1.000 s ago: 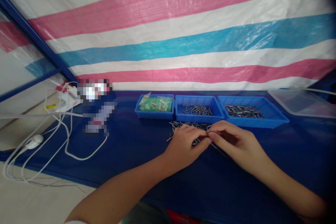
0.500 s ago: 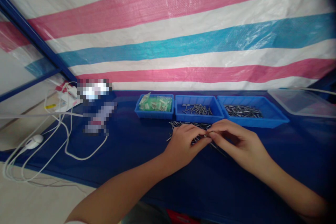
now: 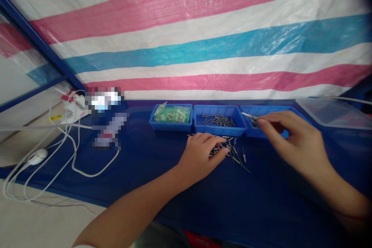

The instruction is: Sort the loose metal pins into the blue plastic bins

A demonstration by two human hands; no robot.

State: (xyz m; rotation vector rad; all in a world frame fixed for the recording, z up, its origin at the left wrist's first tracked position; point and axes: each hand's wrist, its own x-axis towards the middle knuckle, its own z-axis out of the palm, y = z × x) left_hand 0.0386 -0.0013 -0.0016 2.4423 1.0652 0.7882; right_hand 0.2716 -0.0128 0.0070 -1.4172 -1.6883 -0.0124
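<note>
My right hand (image 3: 293, 139) is over the front edge of the right blue bin (image 3: 308, 126), thumb and forefinger pinched on a thin metal pop rivet (image 3: 248, 115) that points left. Darker rivets lie in that bin, partly hidden by the hand. My left hand (image 3: 200, 155) rests at a loose pile of rivets (image 3: 229, 151) on the blue table, thumb and fingers apart with nothing visible between them. One rivet (image 3: 243, 155) lies a little apart, right of the pile. The middle blue bin (image 3: 221, 130) holds more rivets, just behind the pile.
The left blue bin (image 3: 170, 127) holds small packets on green. A clear plastic lid or tray (image 3: 328, 114) lies at the right rear. White cables (image 3: 76, 151) and a power strip (image 3: 77, 110) are on the left. Striped sheeting (image 3: 186, 54) hangs behind the table.
My right hand has moved right and away from me, from beside my left fingers to the right bin, carrying a rivet. My left hand stays at the pile, its fingertips now apart.
</note>
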